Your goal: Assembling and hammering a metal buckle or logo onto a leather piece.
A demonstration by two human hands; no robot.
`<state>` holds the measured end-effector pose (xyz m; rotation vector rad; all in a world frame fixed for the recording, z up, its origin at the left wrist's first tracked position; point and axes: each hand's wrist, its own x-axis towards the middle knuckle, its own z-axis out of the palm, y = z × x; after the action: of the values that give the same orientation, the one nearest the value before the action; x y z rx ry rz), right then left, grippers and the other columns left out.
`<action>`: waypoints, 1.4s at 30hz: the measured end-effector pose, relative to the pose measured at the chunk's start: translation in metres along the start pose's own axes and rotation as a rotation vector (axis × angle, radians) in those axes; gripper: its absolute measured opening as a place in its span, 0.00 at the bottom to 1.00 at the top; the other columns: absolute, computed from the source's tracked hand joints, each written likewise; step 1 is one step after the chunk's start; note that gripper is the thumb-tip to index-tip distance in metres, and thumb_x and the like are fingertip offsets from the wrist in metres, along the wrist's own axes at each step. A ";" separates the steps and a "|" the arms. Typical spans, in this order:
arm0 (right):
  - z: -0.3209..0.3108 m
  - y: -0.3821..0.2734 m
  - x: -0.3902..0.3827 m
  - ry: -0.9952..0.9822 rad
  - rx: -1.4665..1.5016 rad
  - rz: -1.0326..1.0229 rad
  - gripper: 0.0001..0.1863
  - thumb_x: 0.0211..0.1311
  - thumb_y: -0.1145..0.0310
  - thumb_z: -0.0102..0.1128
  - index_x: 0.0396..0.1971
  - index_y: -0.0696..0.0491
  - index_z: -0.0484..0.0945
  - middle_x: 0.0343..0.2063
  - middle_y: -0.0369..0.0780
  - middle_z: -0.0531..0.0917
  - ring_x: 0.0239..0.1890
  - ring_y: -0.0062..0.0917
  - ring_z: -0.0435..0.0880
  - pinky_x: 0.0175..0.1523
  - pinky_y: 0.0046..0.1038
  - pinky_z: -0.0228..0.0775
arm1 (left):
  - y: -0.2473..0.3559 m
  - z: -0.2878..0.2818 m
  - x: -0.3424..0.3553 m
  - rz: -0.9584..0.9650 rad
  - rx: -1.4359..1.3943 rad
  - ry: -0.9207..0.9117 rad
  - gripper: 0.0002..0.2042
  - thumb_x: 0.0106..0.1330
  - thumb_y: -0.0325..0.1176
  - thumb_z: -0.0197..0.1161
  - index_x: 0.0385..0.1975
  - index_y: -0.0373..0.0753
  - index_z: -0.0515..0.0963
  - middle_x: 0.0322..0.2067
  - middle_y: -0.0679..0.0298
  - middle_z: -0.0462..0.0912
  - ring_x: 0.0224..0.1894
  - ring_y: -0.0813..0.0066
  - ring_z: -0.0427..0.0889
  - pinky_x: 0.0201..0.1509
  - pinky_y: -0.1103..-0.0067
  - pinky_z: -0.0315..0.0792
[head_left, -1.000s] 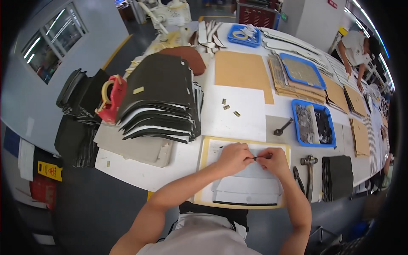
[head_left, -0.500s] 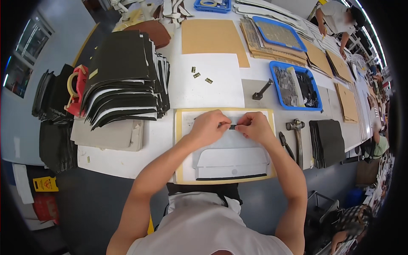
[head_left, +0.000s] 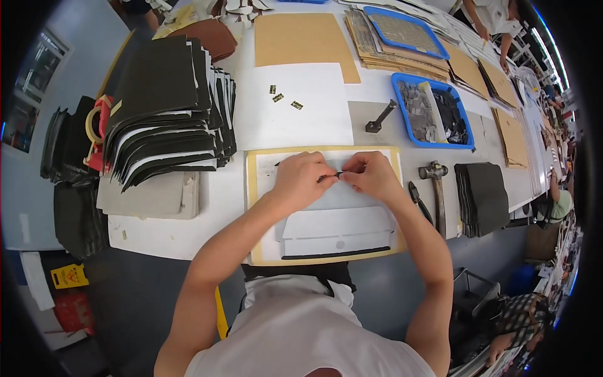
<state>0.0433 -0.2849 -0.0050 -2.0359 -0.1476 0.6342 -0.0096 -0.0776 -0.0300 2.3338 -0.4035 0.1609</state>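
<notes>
My bare left hand and bare right hand have drawn closer together since half a second ago, and the small, flat dark strip between my fingertips now shows less.

Fingers pinched, both elbows bent outward

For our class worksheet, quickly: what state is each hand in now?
Left hand: closed, pinching a small dark piece.
Right hand: closed, pinching the same piece.

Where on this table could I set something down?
Bare tabletop lies between the grey stack and the yellow-edged board, and bare white sheet between the small pieces and that board. Right of it, pliers, hammer and black stack crowd together.
</notes>
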 end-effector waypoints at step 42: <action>0.043 0.003 -0.021 0.232 -0.277 -0.566 0.06 0.70 0.76 0.58 0.44 0.59 0.78 0.41 0.47 0.84 0.39 0.42 0.84 0.47 0.36 0.76 | -0.011 0.006 -0.004 0.050 -0.004 0.102 0.08 0.50 0.32 0.69 0.30 0.38 0.84 0.29 0.62 0.83 0.38 0.59 0.83 0.43 0.66 0.75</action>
<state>0.0039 -0.2608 -0.0167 -2.1715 -0.6757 0.0211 -0.0102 -0.0738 -0.0428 2.3011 -0.4109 0.3019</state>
